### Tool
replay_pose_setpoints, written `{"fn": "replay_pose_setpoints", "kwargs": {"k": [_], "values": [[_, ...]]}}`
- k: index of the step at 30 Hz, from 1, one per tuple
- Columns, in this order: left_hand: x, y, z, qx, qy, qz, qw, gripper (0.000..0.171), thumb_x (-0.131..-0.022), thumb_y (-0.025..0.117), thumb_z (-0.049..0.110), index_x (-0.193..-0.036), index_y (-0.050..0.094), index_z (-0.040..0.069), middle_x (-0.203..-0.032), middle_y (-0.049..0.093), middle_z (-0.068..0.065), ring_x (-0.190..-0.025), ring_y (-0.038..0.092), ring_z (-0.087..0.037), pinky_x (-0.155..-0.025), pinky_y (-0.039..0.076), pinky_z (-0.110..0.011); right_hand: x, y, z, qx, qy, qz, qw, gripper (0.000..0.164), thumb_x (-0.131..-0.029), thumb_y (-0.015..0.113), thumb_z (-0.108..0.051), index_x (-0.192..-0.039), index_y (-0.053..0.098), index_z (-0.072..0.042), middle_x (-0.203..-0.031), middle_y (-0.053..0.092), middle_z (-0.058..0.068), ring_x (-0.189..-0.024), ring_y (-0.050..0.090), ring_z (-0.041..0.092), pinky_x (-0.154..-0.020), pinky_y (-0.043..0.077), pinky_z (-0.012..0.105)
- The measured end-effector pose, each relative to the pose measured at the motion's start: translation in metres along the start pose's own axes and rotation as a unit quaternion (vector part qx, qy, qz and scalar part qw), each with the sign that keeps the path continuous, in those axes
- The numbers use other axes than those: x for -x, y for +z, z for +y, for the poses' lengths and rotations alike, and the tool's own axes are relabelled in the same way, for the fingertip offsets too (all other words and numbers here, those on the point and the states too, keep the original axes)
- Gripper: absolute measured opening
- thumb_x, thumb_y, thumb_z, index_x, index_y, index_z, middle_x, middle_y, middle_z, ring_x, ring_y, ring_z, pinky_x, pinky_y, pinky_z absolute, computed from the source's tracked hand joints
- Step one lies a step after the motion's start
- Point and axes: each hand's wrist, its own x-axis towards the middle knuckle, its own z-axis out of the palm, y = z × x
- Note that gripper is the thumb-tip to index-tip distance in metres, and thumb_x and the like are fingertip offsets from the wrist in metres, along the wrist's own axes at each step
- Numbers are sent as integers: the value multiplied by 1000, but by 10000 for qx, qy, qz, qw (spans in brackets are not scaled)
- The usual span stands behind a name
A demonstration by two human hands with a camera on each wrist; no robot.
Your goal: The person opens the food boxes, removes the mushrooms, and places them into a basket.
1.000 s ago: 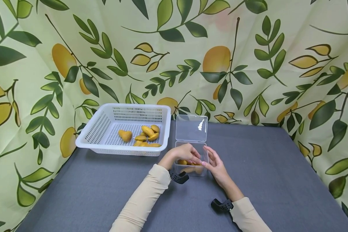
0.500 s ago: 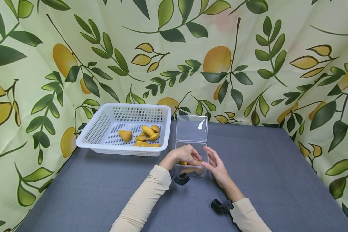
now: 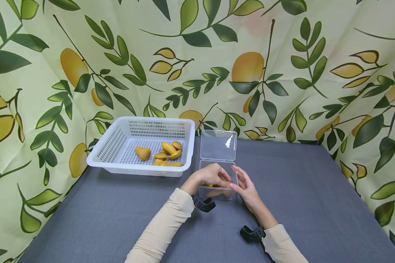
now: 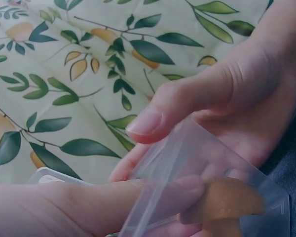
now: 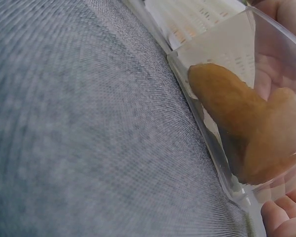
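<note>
A clear plastic box (image 3: 208, 194) stands on the table with its lid (image 3: 217, 144) raised at the back. Several yellow-brown mushrooms (image 5: 232, 103) lie inside, seen through the wall in the right wrist view. My left hand (image 3: 213, 174) reaches down into the box, its fingers bent around a mushroom (image 4: 229, 200) near the right wall; the left wrist view has a fingertip against the cap. From the right side, my right hand (image 3: 247, 187) grips the box, thumb at the front corner and fingers along the side wall.
Left of the box, a white perforated plastic basket (image 3: 135, 170) holds several more mushrooms (image 3: 169, 148). Grey cloth covers the table (image 3: 299, 190). A curtain (image 3: 197, 54) printed with fruit and leaves hangs behind and at both sides.
My left hand's fingers have shifted slightly inside the box, and a mushroom there now sits closer to the right wall. My right hand has stayed on the box.
</note>
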Motion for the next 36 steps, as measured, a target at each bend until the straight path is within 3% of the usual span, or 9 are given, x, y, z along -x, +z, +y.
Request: {"fn": "replay_pose_setpoints", "kwargs": {"k": [3, 7, 9, 11, 14, 17, 24, 30, 36], "values": [[1, -1, 1, -7, 87, -14, 10000, 24, -86, 71, 11, -108, 72, 2, -103, 75, -14, -78, 63, -5, -68, 51, -12, 0, -1, 0, 55, 78, 12, 10000, 65, -91, 57, 1, -146, 23, 3, -156, 19, 33, -127, 44, -8, -95, 45, 5], [5, -4, 1, 4, 147, -9, 9999, 27, -87, 69, 12, -112, 71, 2, -108, 74, -14, -86, 66, -10, -72, 52, -14, 0, -1, 0, 146, 249, -5, 9996, 66, -91, 57, -1, -148, 22, 0, -158, 19, 29, -142, 34, 29, -95, 43, 4], [7, -6, 1, 11, 192, 39, 9998, 28, -88, 68, 12, -114, 70, 1, -111, 73, -15, -94, 68, -15, -77, 54, -16, 0, -1, 0, 155, 302, -20, 9994, 67, -92, 57, -2, -148, 21, 0, -158, 18, 28, -143, 26, 38, -95, 43, 4], [8, -7, 1, 95, 216, 111, 9997, 29, -88, 67, 11, -115, 69, 1, -113, 72, -15, -100, 69, -20, -80, 56, -19, 0, -1, 0, 147, 327, -29, 9994, 67, -92, 57, -2, -148, 21, 0, -159, 18, 28, -143, 31, 32, -95, 43, 4], [11, -8, 1, 254, 174, 245, 9992, 29, -89, 66, 12, -116, 69, 3, -115, 72, -15, -104, 68, -22, -83, 56, -21, 0, -2, 1, 138, 319, -26, 9994, 68, -91, 57, -2, -148, 21, 0, -158, 18, 28, -134, 44, 4, -94, 44, 4], [13, -10, 1, 401, 117, 412, 9983, 30, -89, 67, 16, -116, 69, 4, -116, 72, -14, -104, 68, -21, -83, 55, -20, -1, -2, 2, 128, 270, -16, 9996, 68, -91, 58, -1, -148, 21, 1, -158, 19, 29, -119, 44, -18, -93, 45, 5], [15, -14, -4, 773, 177, 728, 9942, 33, -89, 67, 18, -119, 68, 5, -121, 70, -13, -109, 67, -20, -87, 54, -20, -1, -2, 3, 49, 140, -4, 9999, 67, -90, 58, 1, -147, 23, 1, -156, 24, 25, -119, 44, -19, -94, 44, 5], [18, -16, -5, 1157, 461, 985, 9873, 30, -90, 65, 12, -118, 68, 2, -120, 69, -16, -108, 68, -22, -89, 55, -19, -1, -1, 5, 28, -13, 90, 10000, 66, -89, 59, 2, -146, 27, 2, -146, 37, 0, -120, 44, -19, -97, 43, 4], [19, -13, -5, 1330, 476, 1105, 9838, 27, -92, 61, 6, -115, 67, -5, -114, 70, -22, -110, 68, -31, -89, 57, -22, -1, -2, 6, 15, -65, 47, 10000, 66, -89, 59, 0, -146, 26, 2, -153, 27, 27, -124, 41, -18, -99, 40, 3]]}}
